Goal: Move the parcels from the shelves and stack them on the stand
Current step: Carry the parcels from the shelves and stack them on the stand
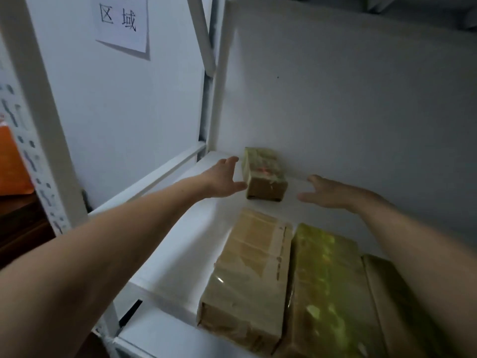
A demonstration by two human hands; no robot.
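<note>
White shelf (201, 228): outstretched left hand (222, 180) and right hand (327, 193) flank the small parcel (265, 174), each grip spread apart.

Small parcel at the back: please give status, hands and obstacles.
Left hand open beside small parcel. Right hand open, apart on its right. It sits on shelf, ungripped. Nothing between.

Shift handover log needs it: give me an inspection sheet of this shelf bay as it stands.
Surface: white shelf board, four parcels on it.
Job's things: small parcel at the back by the back panel; brown parcel, green-taped parcel and partly hidden parcel side by side in front; stand not in view.
Clutter: nothing seen.
Hands: left hand open at the small parcel's left side; right hand open, apart on its right.
Cables: nothing seen.
Surroundings: paper sign on left wall; orange object at left.
</note>
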